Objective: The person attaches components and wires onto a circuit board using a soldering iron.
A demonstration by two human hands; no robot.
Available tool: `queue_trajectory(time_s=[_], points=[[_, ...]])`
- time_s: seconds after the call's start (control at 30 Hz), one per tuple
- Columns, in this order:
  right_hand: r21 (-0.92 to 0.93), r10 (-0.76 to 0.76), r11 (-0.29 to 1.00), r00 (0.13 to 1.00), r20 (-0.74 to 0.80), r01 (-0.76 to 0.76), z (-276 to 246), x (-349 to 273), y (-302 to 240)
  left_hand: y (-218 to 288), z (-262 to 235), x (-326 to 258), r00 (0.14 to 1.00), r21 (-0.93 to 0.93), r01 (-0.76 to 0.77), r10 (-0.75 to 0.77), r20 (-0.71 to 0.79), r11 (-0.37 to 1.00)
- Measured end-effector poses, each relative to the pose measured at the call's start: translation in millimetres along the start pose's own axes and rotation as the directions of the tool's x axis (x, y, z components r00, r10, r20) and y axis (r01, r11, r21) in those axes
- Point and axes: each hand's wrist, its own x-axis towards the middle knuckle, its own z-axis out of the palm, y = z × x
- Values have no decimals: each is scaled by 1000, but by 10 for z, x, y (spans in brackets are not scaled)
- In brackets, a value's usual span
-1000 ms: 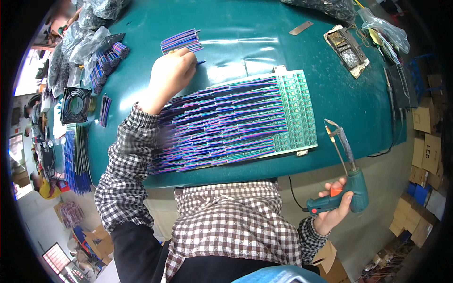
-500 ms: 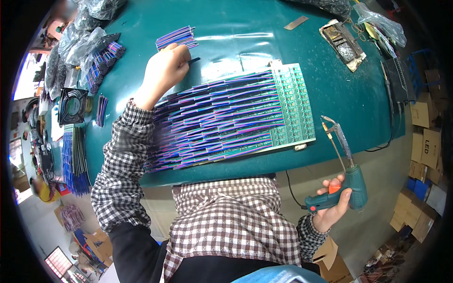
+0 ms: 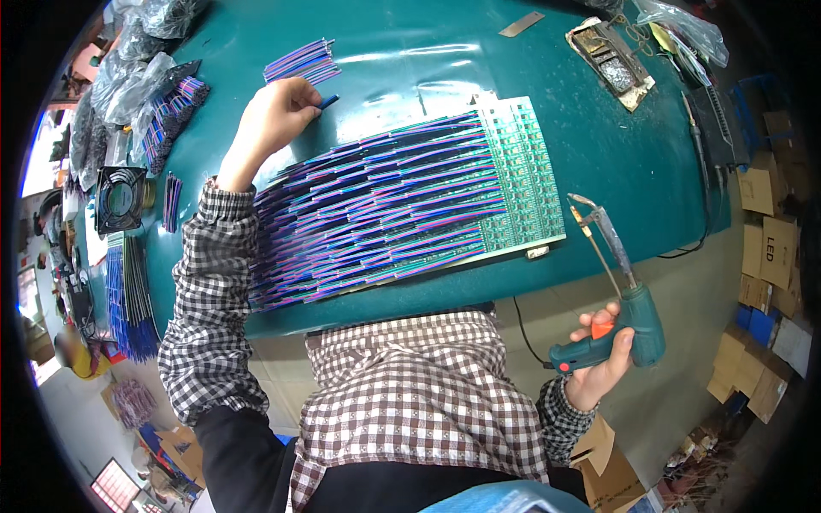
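My left hand (image 3: pixel 275 118) is over the far left of the table, thumb and fingers pinched on a short dark blue wire piece (image 3: pixel 329 101). Just beyond it lies a small bundle of blue, pink and black wires (image 3: pixel 301 61). Below and to the right, a green circuit board panel (image 3: pixel 528 175) has rows of similar wires (image 3: pixel 376 201) lying across most of it, leaving its right end uncovered. In my right hand (image 3: pixel 605 366) is a green soldering gun (image 3: pixel 647 329) with an orange trigger, held off the table's front edge, its tip pointing up beside the panel.
A stained tray of solder (image 3: pixel 614 68) and a flat metal strip (image 3: pixel 522 24) lie at the far right. Plastic bags (image 3: pixel 128 85), more wire bundles (image 3: pixel 175 115) and a black fan (image 3: pixel 121 199) crowd the left. Cardboard boxes (image 3: pixel 774 248) stand on the right; the gun's cord (image 3: pixel 523 329) hangs in front.
The whole view has shifted slightly. My left hand's fingers have turned and uncurled a little, so the pinched wire shows more clearly. My right hand still holds the soldering gun much as before.
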Motion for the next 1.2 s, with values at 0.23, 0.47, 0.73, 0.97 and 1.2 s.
queue_trajectory(time_s=[0.23,0.47,0.73,0.97,1.2], points=[[-14,-2,1000,1000,13,2,-15,-5,-5,-73,-4,4,998,-161,54,-46,51,986],[-20,6,1000,1000,-10,-6,-47,-14,-30,-117,8,17,999,-169,1,7,45,986],[-35,28,999,999,-36,-30,-26,-26,-69,1158,-44,-588,801,139,-485,503,-325,863],[-67,43,997,999,-16,-44,-4,-89,-145,1704,738,-1007,699,131,-683,695,-169,719],[-115,39,993,998,42,-34,-19,-175,-142,1758,856,-1066,760,220,-614,643,-97,758]])
